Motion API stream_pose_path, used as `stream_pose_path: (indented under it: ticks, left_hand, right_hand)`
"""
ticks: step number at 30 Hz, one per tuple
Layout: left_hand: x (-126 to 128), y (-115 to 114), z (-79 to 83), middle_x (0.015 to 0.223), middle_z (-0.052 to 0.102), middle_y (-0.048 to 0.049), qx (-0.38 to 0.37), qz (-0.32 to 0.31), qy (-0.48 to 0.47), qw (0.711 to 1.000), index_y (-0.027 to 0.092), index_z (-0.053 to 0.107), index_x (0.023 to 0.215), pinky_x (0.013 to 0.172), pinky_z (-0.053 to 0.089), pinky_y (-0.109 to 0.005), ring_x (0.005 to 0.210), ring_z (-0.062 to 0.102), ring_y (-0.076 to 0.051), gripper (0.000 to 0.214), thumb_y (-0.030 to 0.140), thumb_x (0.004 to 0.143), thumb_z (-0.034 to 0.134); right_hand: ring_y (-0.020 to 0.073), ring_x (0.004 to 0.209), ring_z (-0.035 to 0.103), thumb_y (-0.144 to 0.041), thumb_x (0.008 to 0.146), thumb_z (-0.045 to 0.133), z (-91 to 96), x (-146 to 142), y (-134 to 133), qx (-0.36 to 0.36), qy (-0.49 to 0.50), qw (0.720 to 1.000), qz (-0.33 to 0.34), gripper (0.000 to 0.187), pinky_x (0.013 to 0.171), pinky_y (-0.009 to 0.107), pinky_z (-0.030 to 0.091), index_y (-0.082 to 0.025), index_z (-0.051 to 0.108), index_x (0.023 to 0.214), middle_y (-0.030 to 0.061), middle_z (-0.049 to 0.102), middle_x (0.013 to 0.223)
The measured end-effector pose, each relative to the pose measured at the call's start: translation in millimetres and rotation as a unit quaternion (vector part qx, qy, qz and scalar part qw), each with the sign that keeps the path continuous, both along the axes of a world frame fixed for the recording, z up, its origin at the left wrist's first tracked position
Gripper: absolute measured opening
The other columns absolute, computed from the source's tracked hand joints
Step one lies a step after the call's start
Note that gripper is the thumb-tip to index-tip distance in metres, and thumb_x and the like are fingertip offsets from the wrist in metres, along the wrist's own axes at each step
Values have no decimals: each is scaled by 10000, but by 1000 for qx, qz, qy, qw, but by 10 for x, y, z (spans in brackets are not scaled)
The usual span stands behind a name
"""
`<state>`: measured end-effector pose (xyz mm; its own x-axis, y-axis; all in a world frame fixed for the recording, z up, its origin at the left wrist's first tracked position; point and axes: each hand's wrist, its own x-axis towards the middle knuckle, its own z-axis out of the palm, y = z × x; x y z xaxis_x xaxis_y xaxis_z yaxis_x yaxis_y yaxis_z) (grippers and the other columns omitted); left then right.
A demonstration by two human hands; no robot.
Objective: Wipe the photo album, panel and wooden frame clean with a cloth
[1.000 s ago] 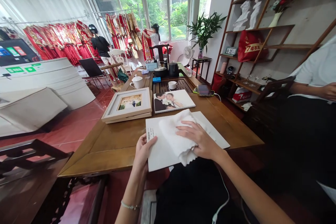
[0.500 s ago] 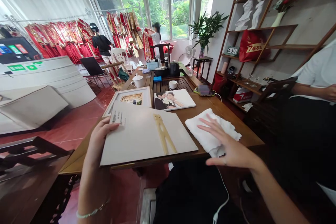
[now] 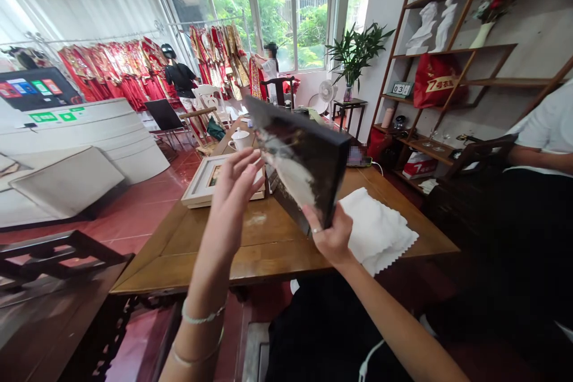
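A photo panel (image 3: 293, 173) with dark edges is tilted up above the table, its printed side partly facing me and smeared by motion. My right hand (image 3: 333, 233) grips its lower right corner, thumb on the picture side. My left hand (image 3: 237, 182) is raised by the panel's left edge with its fingers apart; whether the fingertips touch the panel I cannot tell. Beneath my left hand lies a pale-framed picture (image 3: 197, 194), partly covered by the fingers. To the right of the panel, a folded white cloth (image 3: 380, 230) rests on the tabletop.
On the wooden table (image 3: 179, 256), a white lidded cup (image 3: 240, 139) stands behind the framed picture. The raised panel hides the table's middle. A person (image 3: 537, 131) is at the right, near a shelf unit (image 3: 452, 80). A dark wooden chair (image 3: 58, 256) is at left.
The white-backed panel has been turned and lifted, showing its picture side. My right hand has left the cloth and now grips the panel's corner. My left hand has released the panel.
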<state>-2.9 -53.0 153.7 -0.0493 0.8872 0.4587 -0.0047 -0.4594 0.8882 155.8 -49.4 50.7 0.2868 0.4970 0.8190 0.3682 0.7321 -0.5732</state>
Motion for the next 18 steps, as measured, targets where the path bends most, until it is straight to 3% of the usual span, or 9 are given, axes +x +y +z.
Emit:
stream_pose_path:
  ticks: [2, 4, 5, 7, 9, 10, 13, 16, 18]
  left_hand:
    - [82, 114, -278, 1411, 441, -95, -24, 94, -1, 995, 246, 498, 1182, 1083, 342, -407, 1355, 359, -261, 476, 396, 764, 667]
    - [161, 197, -559, 1473, 354, -109, -115, 148, -36, 982, 246, 456, 1227, 1114, 294, -405, 1408, 255, -268, 626, 331, 685, 758]
    - [208, 222, -673, 1446, 393, -122, -182, 113, -70, 974, 239, 458, 1220, 1094, 327, -420, 1385, 309, -278, 612, 335, 693, 754]
    - [321, 251, -817, 1326, 528, -151, -272, -72, -131, 950, 197, 515, 1146, 1007, 432, -454, 1262, 485, -307, 490, 392, 740, 709]
    - [435, 281, -862, 1220, 614, -135, -276, -209, -179, 921, 182, 550, 1085, 910, 513, -443, 1114, 608, -293, 398, 381, 768, 687]
    - [478, 309, -862, 1192, 636, -118, -261, -239, -196, 915, 185, 554, 1072, 869, 539, -425, 1060, 640, -277, 370, 346, 770, 693]
    - [479, 482, -839, 1120, 674, -82, -245, -242, -212, 915, 194, 545, 1048, 730, 586, -337, 943, 692, -239, 327, 232, 763, 702]
    - [305, 762, -820, 1042, 695, -90, -270, -252, -182, 911, 171, 550, 987, 575, 563, -223, 871, 710, -225, 256, 185, 772, 688]
    - [178, 956, -802, 1020, 695, -93, -295, -251, -171, 906, 162, 559, 938, 496, 513, -160, 847, 709, -203, 202, 154, 776, 679]
  right_hand:
    - [207, 775, 659, -260, 774, 674, 115, -6, 127, -46, 118, 991, -45, 196, 734, 317, 547, -166, 630, 940, 30, 682, 773]
    - [211, 878, 643, -291, 769, 666, 241, 1, 292, -53, 227, 971, -50, 264, 817, 342, 528, -159, 613, 992, 46, 680, 889]
    - [211, 947, 628, -290, 772, 652, 296, 10, 382, -49, 279, 958, -40, 304, 870, 355, 510, -163, 599, 1044, 53, 672, 969]
    - [205, 1041, 597, -274, 771, 629, 374, 38, 557, -46, 370, 928, -7, 363, 943, 371, 476, -186, 568, 1118, 51, 645, 1082]
    - [196, 1063, 589, -249, 755, 621, 395, 77, 702, -55, 443, 894, 34, 381, 966, 376, 465, -212, 557, 1129, 36, 629, 1127]
    - [191, 1048, 596, -229, 742, 619, 386, 101, 759, -65, 472, 877, 54, 380, 960, 375, 472, -221, 558, 1117, 27, 629, 1127]
    - [171, 966, 625, -136, 696, 603, 308, 192, 873, -114, 522, 835, 131, 397, 915, 353, 505, -229, 561, 1079, 4, 652, 1066]
    - [161, 863, 643, -46, 652, 589, 204, 303, 961, -216, 517, 798, 221, 428, 825, 335, 546, -226, 565, 1039, -16, 675, 931]
    - [163, 796, 647, -9, 637, 592, 141, 363, 1042, -272, 507, 780, 244, 421, 751, 328, 565, -215, 568, 1003, -18, 675, 835]
